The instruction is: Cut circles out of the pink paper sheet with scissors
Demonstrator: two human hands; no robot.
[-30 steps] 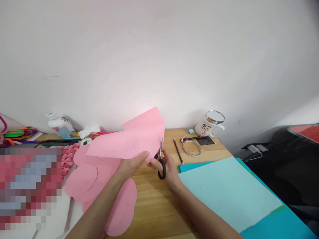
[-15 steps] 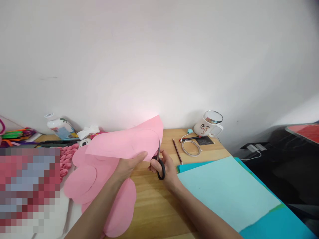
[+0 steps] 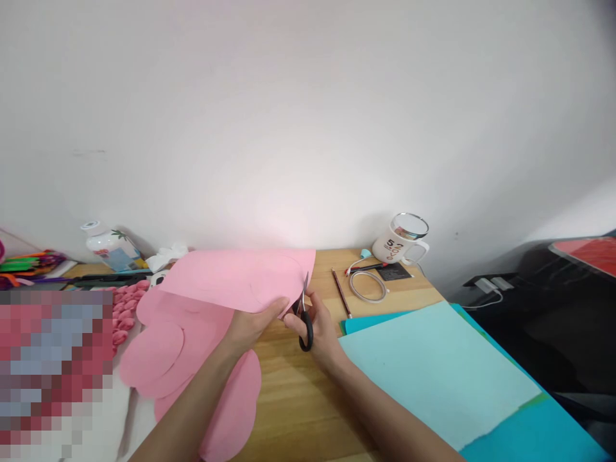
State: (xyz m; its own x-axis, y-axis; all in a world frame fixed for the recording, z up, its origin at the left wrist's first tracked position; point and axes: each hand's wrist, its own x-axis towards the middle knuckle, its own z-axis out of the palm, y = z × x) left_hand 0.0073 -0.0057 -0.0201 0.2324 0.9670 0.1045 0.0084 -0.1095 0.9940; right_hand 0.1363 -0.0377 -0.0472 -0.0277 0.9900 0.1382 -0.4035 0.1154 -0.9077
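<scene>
A sheet of pink paper (image 3: 231,276) with a faint curved outline is held up over the table by my left hand (image 3: 253,324), thumb on top and fingers beneath. My right hand (image 3: 320,324) grips black-handled scissors (image 3: 307,328), whose blades point away from me at the sheet's right edge. The blades look parted, with paper at them. Under the sheet and my left forearm lie several pink paper pieces with rounded edges (image 3: 154,350), overlapping each other.
On the wooden table (image 3: 283,398), light blue paper (image 3: 433,372) covers the right side over darker blue sheets. A pencil (image 3: 341,293), coiled cable (image 3: 367,287) and white mug (image 3: 400,240) stand or lie behind. At left are a bottle (image 3: 113,247) and pink braided material (image 3: 128,314).
The pink sheet's raised far corner has dropped, and the sheet lies flatter. My right hand and the scissors have shifted slightly left, with the blades tilting a little.
</scene>
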